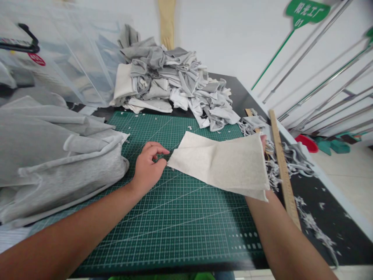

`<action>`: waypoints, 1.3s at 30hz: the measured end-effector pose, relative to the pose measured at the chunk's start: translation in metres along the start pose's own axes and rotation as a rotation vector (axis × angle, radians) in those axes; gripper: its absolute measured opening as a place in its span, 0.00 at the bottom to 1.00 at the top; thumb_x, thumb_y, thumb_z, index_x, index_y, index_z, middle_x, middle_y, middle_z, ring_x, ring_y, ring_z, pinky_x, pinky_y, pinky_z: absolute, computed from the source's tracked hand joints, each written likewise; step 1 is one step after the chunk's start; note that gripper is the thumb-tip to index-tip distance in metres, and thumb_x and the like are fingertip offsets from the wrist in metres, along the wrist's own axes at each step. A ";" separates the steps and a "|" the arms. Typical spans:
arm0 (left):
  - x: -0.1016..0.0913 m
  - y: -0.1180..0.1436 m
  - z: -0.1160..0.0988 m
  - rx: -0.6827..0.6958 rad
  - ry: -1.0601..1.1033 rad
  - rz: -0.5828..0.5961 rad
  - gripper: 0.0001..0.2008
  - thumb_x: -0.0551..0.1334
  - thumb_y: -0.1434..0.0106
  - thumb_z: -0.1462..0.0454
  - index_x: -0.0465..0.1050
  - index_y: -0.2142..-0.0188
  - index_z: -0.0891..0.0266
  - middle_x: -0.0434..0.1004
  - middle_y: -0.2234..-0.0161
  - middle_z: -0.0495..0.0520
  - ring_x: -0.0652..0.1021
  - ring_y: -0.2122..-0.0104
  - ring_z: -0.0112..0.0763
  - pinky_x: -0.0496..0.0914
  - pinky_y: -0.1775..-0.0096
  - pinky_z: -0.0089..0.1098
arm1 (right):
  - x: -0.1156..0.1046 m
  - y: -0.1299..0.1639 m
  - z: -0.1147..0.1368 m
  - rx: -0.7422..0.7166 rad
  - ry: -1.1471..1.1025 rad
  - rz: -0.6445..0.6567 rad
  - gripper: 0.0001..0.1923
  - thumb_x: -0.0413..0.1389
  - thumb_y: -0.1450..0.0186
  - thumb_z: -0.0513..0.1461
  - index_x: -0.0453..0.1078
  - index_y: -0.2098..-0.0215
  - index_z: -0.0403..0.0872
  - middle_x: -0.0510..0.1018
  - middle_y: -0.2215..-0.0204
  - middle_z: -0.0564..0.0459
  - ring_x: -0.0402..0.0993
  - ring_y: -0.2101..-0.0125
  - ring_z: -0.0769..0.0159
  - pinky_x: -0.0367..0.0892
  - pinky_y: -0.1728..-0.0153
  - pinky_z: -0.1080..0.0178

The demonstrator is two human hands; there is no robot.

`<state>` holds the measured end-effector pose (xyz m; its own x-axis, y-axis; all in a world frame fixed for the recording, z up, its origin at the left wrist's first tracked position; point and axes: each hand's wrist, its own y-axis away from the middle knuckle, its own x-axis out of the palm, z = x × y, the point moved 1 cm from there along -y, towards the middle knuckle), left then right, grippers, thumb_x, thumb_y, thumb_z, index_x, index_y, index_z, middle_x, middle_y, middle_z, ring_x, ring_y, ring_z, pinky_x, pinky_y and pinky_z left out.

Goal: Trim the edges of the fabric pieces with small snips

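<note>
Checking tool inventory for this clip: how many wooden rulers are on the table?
2. One long wooden ruler lies along the table's right side, beside the right hand. A second ruler's end shows behind it, mostly hidden by grey scraps; more may be buried.

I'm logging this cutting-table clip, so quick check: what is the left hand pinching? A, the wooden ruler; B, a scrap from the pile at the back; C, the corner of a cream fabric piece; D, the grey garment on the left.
C: the left hand pinches the near corner of the cream fabric piece, stretched over the green cutting mat.
</note>
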<state>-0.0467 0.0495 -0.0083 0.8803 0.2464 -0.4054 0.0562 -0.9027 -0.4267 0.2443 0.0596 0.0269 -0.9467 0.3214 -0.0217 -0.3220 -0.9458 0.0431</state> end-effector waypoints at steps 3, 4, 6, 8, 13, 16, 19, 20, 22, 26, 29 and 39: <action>0.003 0.003 -0.006 0.129 -0.053 0.129 0.14 0.57 0.49 0.74 0.74 0.65 0.60 0.71 0.60 0.51 0.72 0.58 0.34 0.68 0.54 0.38 | 0.015 0.009 0.003 0.106 -0.218 0.053 0.26 0.46 0.43 0.64 0.65 0.76 0.53 0.73 0.76 0.53 0.71 0.73 0.60 0.64 0.73 0.60; 0.004 0.005 -0.009 0.177 -0.060 0.174 0.14 0.58 0.48 0.74 0.74 0.63 0.60 0.71 0.59 0.52 0.72 0.56 0.35 0.67 0.52 0.40 | 0.020 0.012 0.005 0.113 -0.256 0.025 0.24 0.49 0.43 0.63 0.65 0.76 0.52 0.72 0.78 0.54 0.70 0.73 0.60 0.64 0.73 0.60; 0.005 0.008 -0.013 0.277 -0.075 0.251 0.14 0.59 0.46 0.72 0.73 0.60 0.60 0.71 0.57 0.53 0.72 0.54 0.36 0.66 0.49 0.43 | 0.029 0.015 0.007 0.076 -0.259 -0.033 0.21 0.52 0.44 0.60 0.67 0.71 0.53 0.71 0.80 0.56 0.70 0.74 0.60 0.64 0.73 0.60; 0.006 0.012 -0.017 0.374 -0.090 0.328 0.15 0.61 0.44 0.70 0.73 0.57 0.59 0.72 0.56 0.54 0.71 0.52 0.38 0.65 0.47 0.45 | 0.036 0.016 0.008 0.028 -0.241 -0.052 0.21 0.51 0.43 0.59 0.68 0.66 0.52 0.70 0.79 0.57 0.69 0.75 0.61 0.63 0.74 0.61; 0.008 0.018 -0.023 0.500 -0.188 0.529 0.19 0.62 0.42 0.68 0.70 0.50 0.58 0.72 0.51 0.55 0.67 0.45 0.42 0.58 0.41 0.49 | 0.040 0.024 0.002 -0.180 0.047 -0.055 0.25 0.59 0.46 0.49 0.63 0.52 0.53 0.67 0.79 0.61 0.63 0.80 0.67 0.60 0.74 0.63; 0.011 0.019 -0.020 0.492 -0.272 0.577 0.19 0.60 0.41 0.68 0.70 0.50 0.57 0.71 0.50 0.54 0.66 0.44 0.42 0.54 0.40 0.51 | 0.042 0.031 -0.001 -0.362 0.460 -0.050 0.27 0.59 0.49 0.38 0.62 0.51 0.53 0.66 0.80 0.62 0.62 0.80 0.68 0.59 0.72 0.63; 0.013 0.018 -0.016 0.448 -0.300 0.578 0.16 0.58 0.39 0.69 0.70 0.51 0.57 0.71 0.50 0.54 0.69 0.48 0.38 0.56 0.41 0.49 | 0.045 0.035 -0.004 -0.420 0.751 0.037 0.24 0.56 0.47 0.37 0.63 0.52 0.52 0.69 0.78 0.61 0.65 0.78 0.67 0.58 0.72 0.63; 0.014 0.017 -0.015 0.443 -0.301 0.574 0.15 0.58 0.38 0.69 0.71 0.52 0.57 0.72 0.51 0.54 0.70 0.49 0.37 0.58 0.42 0.48 | 0.047 0.036 -0.005 -0.417 0.811 0.080 0.23 0.56 0.46 0.38 0.63 0.52 0.52 0.70 0.78 0.60 0.67 0.78 0.66 0.58 0.72 0.63; 0.015 0.016 -0.015 0.454 -0.303 0.564 0.12 0.57 0.37 0.69 0.73 0.55 0.58 0.73 0.53 0.54 0.71 0.51 0.37 0.61 0.45 0.46 | 0.049 0.037 -0.007 -0.409 0.913 0.176 0.22 0.57 0.44 0.44 0.64 0.52 0.52 0.73 0.76 0.57 0.68 0.77 0.65 0.58 0.73 0.63; 0.014 0.014 -0.016 0.446 -0.330 0.532 0.09 0.55 0.35 0.68 0.75 0.62 0.59 0.74 0.60 0.53 0.72 0.57 0.36 0.65 0.51 0.43 | 0.053 0.042 -0.010 -0.439 1.090 0.411 0.29 0.60 0.48 0.57 0.68 0.53 0.52 0.77 0.73 0.51 0.71 0.73 0.59 0.58 0.72 0.62; 0.011 0.015 -0.018 0.410 -0.323 0.436 0.08 0.54 0.35 0.68 0.72 0.63 0.60 0.75 0.66 0.51 0.73 0.64 0.33 0.63 0.50 0.44 | 0.054 0.050 -0.008 -0.451 1.112 0.551 0.35 0.63 0.55 0.58 0.69 0.52 0.53 0.78 0.72 0.50 0.71 0.72 0.57 0.57 0.71 0.61; -0.007 0.006 -0.011 0.020 -0.116 -0.113 0.08 0.54 0.34 0.63 0.70 0.58 0.57 0.74 0.63 0.49 0.74 0.63 0.31 0.67 0.59 0.31 | 0.049 0.038 0.002 -0.104 0.278 0.568 0.19 0.59 0.50 0.35 0.69 0.59 0.51 0.71 0.77 0.61 0.63 0.79 0.70 0.58 0.76 0.66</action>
<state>-0.0475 0.0384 0.0010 0.8086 0.3860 -0.4441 0.1412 -0.8600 -0.4903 0.1860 0.0394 0.0296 -0.9279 -0.2427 -0.2829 0.2450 -0.9691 0.0278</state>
